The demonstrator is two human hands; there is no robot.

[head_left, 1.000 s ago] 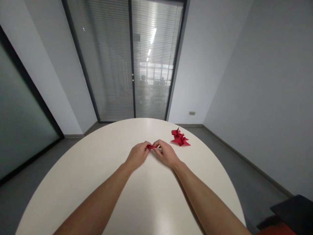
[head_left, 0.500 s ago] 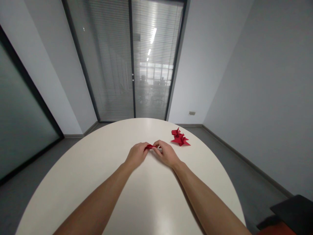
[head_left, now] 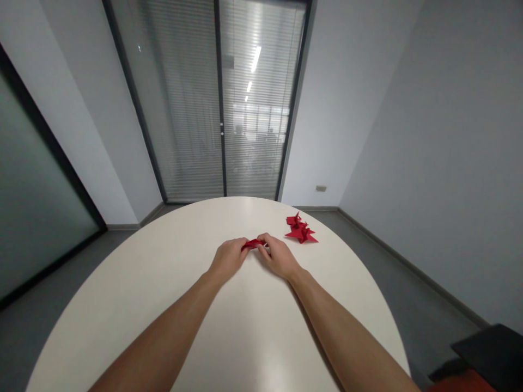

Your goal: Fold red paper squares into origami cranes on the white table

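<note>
Between my two hands is a small piece of folded red paper [head_left: 253,244], held just above or on the white table. My left hand [head_left: 229,260] pinches its left end. The fingers of my right hand [head_left: 280,256] are curled closed around its right end and hide part of it. To the right of my right hand, several red folded paper cranes [head_left: 301,233] sit close together; their pointed wings stick out and they overlap in view.
The round white table [head_left: 163,283] spreads under both forearms. Behind it stands a glass door with blinds [head_left: 257,152]. At the lower right is a dark chair-like object [head_left: 490,348] with something orange below it.
More of the red paper shows between my hands as the right fingers have shifted slightly on it. The paper cranes have stayed in place.
</note>
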